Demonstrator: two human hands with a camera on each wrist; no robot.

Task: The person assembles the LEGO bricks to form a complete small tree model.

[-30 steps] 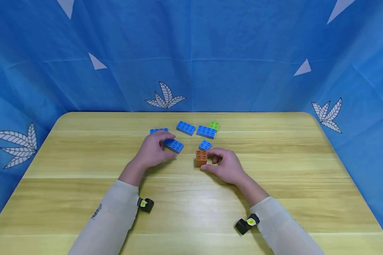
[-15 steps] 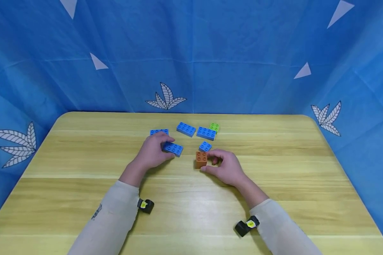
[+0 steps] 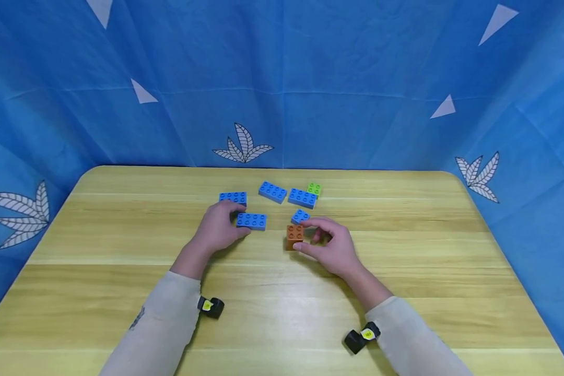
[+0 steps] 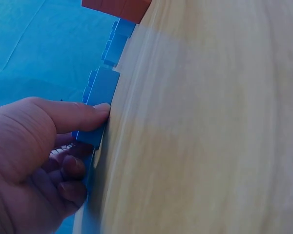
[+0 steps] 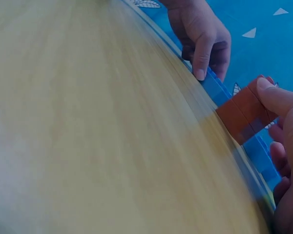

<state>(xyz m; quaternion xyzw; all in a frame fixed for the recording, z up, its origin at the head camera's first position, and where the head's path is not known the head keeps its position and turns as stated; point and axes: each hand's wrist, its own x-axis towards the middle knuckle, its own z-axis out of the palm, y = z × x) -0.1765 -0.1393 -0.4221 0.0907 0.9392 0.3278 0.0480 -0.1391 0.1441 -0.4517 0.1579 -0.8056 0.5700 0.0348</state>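
My left hand (image 3: 216, 228) pinches a long blue toy brick (image 3: 255, 222) by its left part, studs up. In the left wrist view the thumb presses the side of this blue brick (image 4: 101, 88), low by the tabletop. My right hand (image 3: 335, 246) holds a brown stack of toy bricks (image 3: 294, 240) at its right side, thumb at the near corner. Seams between the stacked pieces show on the brown stack (image 5: 243, 114) in the right wrist view. Just behind it lies a small square blue brick (image 3: 300, 215), partly overlapped by my right index finger.
Farther back on the wooden table (image 3: 380, 219) lie several bricks: a long blue one (image 3: 233, 197) behind my left hand, another blue one (image 3: 272, 191) mid-table, and a third blue one (image 3: 302, 198) against a green one (image 3: 314, 188). A blue curtain (image 3: 357, 130) hangs behind.
The long blue brick in my left hand has turned from slanted to nearly parallel with the table's back edge and come slightly nearer. The right hand and brown stack have barely moved.
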